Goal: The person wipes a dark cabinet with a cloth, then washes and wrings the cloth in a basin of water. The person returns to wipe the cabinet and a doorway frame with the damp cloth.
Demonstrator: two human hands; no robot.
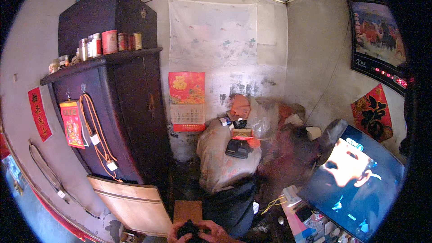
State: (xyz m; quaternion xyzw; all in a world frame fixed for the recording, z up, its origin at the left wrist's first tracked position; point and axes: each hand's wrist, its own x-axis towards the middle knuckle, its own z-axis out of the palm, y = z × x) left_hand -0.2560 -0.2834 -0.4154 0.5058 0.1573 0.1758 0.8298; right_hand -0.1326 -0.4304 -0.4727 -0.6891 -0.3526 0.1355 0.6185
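At the bottom edge of the head view, my left hand [173, 232] and my right hand [215, 232] grip a small black object [188, 230] between them. Its kind is hard to make out, and the lower parts of both hands are cut off by the picture's edge. Just beyond the hands is a brown wooden surface [187, 210]. To its right stands a cloth-covered pile [216, 162] with a dark cloth [229, 206] hanging at its front. A black device [238, 149] and a small open box [242, 133] rest on the pile.
A dark wooden cabinet [135, 114] stands at the left, with jars and tins [109, 42] on its ledge and orange cords [98, 135] hanging. A wooden board [131, 206] leans below. At the right, a lit television [381, 189] stands behind a cluttered tabletop [292, 221].
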